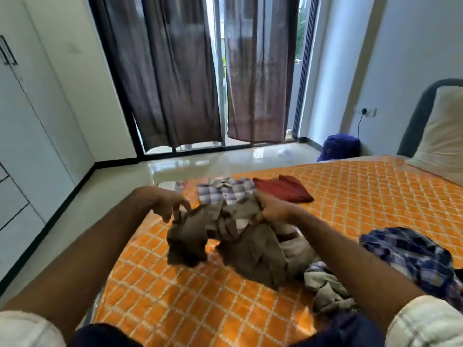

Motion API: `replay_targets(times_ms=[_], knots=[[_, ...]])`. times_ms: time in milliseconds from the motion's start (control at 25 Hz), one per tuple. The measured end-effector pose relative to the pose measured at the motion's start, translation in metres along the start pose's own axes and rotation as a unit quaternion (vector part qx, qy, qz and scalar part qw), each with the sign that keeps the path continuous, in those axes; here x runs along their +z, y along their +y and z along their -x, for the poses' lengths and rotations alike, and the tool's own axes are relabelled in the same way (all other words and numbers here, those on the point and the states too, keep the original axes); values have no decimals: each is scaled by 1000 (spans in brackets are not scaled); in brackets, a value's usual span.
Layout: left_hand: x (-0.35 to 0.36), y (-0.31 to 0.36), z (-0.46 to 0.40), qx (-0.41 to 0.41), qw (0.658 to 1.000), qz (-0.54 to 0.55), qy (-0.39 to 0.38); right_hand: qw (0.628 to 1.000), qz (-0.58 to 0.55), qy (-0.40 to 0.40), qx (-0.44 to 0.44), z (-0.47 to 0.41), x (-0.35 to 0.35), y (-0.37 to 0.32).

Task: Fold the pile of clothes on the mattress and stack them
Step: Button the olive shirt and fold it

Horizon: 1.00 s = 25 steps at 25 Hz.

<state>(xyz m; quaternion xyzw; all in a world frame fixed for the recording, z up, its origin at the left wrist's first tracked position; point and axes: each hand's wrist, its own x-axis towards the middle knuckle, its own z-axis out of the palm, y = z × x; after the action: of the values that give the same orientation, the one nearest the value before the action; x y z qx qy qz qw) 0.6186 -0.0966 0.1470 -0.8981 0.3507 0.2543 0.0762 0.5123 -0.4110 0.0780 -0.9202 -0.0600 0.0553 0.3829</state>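
Observation:
A crumpled grey-brown garment (pixel 245 244) hangs above the orange quilted mattress (pixel 350 196). My left hand (pixel 170 204) pinches its left edge and my right hand (pixel 271 209) grips its upper right part. Its lower folds trail onto the bed. Behind my hands lie a folded purple-checked shirt (pixel 225 191) and a folded red garment (pixel 285 189), side by side. To the right sits an unfolded pile: a blue checked shirt (pixel 411 256) and a pale grey garment (pixel 328 289).
A white pillow (pixel 441 136) leans on the grey headboard at the far right. A blue bag (pixel 338 146) sits on the shiny floor beyond the bed. Dark curtains (pixel 175 71) cover the glass doors. White wardrobe doors (pixel 25 121) line the left wall.

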Motion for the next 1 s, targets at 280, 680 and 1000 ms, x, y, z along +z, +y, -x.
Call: replay_targets(times_ms=[280,680,1000], knots=[[108,28,-62,132,984,26,112,978,134,-129,93,35,115,108],[207,211,-174,220,956,-124,150,908,330,9,257,135,76,213],[166,200,-214,14,922,173,345,881,276,175,343,181,18,279]])
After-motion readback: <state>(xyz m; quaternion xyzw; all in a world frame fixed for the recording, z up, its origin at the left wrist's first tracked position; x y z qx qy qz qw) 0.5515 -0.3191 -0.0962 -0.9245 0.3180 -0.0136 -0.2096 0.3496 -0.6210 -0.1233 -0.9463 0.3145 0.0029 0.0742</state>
